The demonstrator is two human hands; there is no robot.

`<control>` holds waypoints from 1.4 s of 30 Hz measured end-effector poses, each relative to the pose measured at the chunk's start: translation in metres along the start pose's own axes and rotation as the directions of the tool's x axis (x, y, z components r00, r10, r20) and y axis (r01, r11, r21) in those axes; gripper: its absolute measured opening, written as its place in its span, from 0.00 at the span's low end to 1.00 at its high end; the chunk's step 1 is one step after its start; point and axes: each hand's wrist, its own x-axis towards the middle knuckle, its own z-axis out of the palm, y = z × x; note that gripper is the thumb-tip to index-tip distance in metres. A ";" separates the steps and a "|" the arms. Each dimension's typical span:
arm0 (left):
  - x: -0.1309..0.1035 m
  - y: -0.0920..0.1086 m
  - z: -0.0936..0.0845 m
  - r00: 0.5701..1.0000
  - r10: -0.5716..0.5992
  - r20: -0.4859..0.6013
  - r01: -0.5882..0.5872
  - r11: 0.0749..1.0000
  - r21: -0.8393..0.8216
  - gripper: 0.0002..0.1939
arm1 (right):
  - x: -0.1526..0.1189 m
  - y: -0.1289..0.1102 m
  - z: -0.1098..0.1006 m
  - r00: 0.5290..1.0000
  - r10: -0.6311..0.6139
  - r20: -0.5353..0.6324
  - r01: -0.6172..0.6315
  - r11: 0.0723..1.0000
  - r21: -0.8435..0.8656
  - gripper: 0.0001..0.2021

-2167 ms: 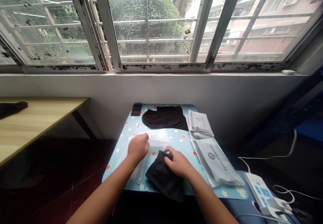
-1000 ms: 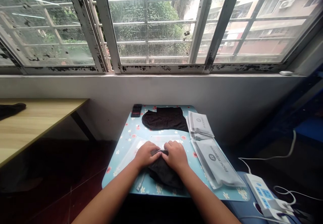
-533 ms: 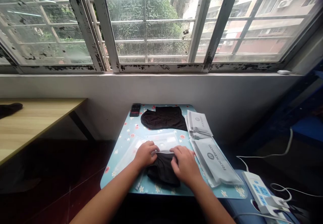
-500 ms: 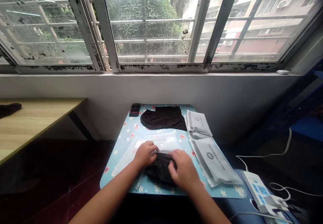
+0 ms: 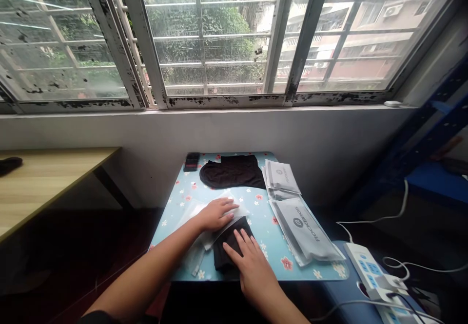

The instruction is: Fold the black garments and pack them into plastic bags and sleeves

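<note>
A folded black cloth (image 5: 238, 230) lies near the front edge of a small table (image 5: 272, 246) with a light blue flowered cover. My right hand (image 5: 252, 265) rests flat on the cloth, fingers spread. A clear plastic bag (image 5: 195, 217) lies just left of the cloth, and my left hand (image 5: 216, 215) presses flat on its top with fingers apart. Part of the cloth sits under the bag's edge; I cannot tell whether it is inside.
A second black cloth (image 5: 232, 173) and a small black object (image 5: 191, 161) lie at the table's far end. Grey printed packets (image 5: 302, 224) are stacked along the right side. A white power strip (image 5: 373, 277) with cables sits to the right, a wooden table (image 5: 44, 178) to the left.
Both hands were pinching the cloth's top edge at the bag's mouth; now they lie flat, the left on the bag and the right on the cloth. The view shifted slightly.
</note>
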 end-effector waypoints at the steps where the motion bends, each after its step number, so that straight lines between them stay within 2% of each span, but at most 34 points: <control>1: 0.004 -0.004 0.004 0.999 0.008 0.044 -0.009 1.000 0.012 0.23 | 0.002 0.003 -0.001 1.000 -0.023 0.007 0.023 1.000 -0.001 0.38; 5: 0.010 -0.008 0.014 0.989 0.046 0.144 -0.045 0.999 -0.005 0.24 | 0.017 0.017 -0.009 0.987 -0.145 0.069 0.147 0.989 -0.015 0.37; 8: 0.011 -0.006 0.012 0.979 0.076 0.190 -0.070 0.997 -0.038 0.25 | 0.032 0.021 -0.019 0.986 -0.152 0.075 0.156 0.986 -0.052 0.33; 14: 0.016 -0.004 0.001 0.973 0.069 0.219 -0.044 0.992 -0.120 0.28 | 0.067 0.002 -0.023 0.995 -0.061 -0.084 0.055 0.996 -0.069 0.25; 21: 0.018 0.002 -0.009 0.986 0.003 0.169 0.028 0.983 -0.179 0.29 | 0.104 -0.017 -0.020 0.981 -0.005 -0.193 -0.003 0.999 -0.041 0.25; 25: 0.006 -0.001 -0.011 0.990 -0.075 0.118 0.088 0.990 -0.113 0.27 | 0.093 -0.010 -0.021 0.982 -0.020 -0.189 0.016 1.000 -0.026 0.25; 28: -0.007 -0.011 -0.008 0.981 -0.162 0.105 0.166 0.986 -0.033 0.24 | 0.068 -0.002 -0.021 0.985 -0.062 -0.162 0.062 0.998 -0.005 0.21; 32: -0.016 -0.024 -0.002 0.979 -0.165 0.116 0.167 0.986 -0.006 0.24 | 0.027 -0.002 -0.012 0.960 -0.190 -0.204 0.194 0.981 -0.002 0.25; 34: -0.017 -0.025 0.000 0.982 -0.156 0.105 0.158 0.987 -0.006 0.24 | 0.010 -0.006 -0.003 0.963 -0.150 -0.222 0.150 0.989 -0.017 0.28; 37: -0.016 -0.020 0.001 0.986 -0.137 0.099 0.136 0.991 0.013 0.27 | -0.003 -0.013 0.008 0.985 -0.032 -0.169 0.031 0.999 -0.011 0.35; 42: -0.018 -0.012 0.000 0.989 -0.104 0.107 0.098 0.994 0.057 0.32 | 0.016 -0.013 0.001 0.999 0.029 -0.025 -0.029 1.000 0.009 0.37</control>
